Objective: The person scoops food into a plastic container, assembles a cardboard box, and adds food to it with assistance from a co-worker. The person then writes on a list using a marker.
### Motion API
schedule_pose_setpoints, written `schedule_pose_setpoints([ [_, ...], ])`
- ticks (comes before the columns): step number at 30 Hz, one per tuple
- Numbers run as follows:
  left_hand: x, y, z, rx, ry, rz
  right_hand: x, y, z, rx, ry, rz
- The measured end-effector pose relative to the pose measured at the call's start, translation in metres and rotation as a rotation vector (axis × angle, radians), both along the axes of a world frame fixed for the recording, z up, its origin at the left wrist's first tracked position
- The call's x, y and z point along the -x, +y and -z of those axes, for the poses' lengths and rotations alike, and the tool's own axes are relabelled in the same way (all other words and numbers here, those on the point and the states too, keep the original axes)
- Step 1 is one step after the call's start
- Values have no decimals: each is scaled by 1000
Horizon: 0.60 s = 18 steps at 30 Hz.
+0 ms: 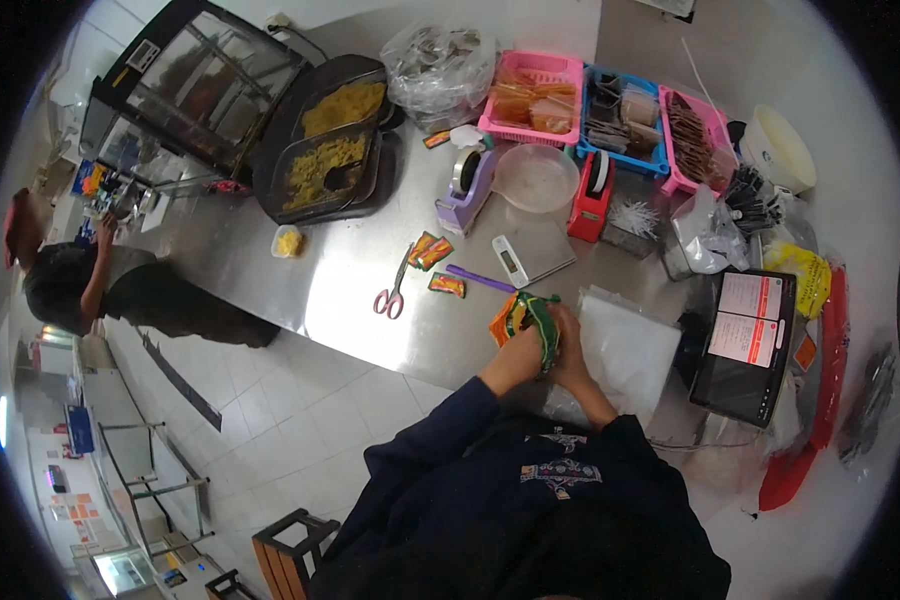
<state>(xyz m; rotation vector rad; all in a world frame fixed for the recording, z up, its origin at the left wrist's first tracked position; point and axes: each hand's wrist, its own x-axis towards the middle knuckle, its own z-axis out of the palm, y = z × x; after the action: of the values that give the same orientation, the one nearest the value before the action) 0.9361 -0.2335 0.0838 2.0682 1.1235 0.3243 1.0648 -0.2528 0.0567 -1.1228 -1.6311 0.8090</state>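
A green and orange plastic packet [543, 330] is between my two hands at the near edge of the steel table [345, 330]. My left hand [521, 356] reaches into or over its mouth; the fingers are mostly hidden. My right hand [568, 349] grips the packet's right side. Just beyond lie a purple pen-like stick [480, 278], several small orange and green sachets [447, 284] and scissors with dark blades and pinkish handles [395, 292]. A digital kitchen scale [536, 255] stands ahead of my hands. Clear plastic bags [622, 352] lie to the right.
Purple [465, 191] and red [591, 196] tape dispensers flank a round plastic lid [536, 178]. Baskets [531, 135] of packets line the back. Trays of yellow food [322, 176] stand left, a tablet [746, 345] right. Another person [120, 281] stands at the far left; a stool [289, 551] is below.
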Motion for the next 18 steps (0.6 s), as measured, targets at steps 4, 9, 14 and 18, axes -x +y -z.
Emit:
schedule_pose_setpoints([
  [4,5,-8,-24,-398,87,-11,2,-2,12,-169,0,105],
  [9,-4,-5,-123,-341,138,104,-27,-15,-43,82,152,-47],
  [14,-23,-10,-166,-25,-38,281,-102,-39,-128,1,41,-64],
  [18,-80,-17,-190,-179,-568,321,-187,-86,-205,-214,-387,99],
])
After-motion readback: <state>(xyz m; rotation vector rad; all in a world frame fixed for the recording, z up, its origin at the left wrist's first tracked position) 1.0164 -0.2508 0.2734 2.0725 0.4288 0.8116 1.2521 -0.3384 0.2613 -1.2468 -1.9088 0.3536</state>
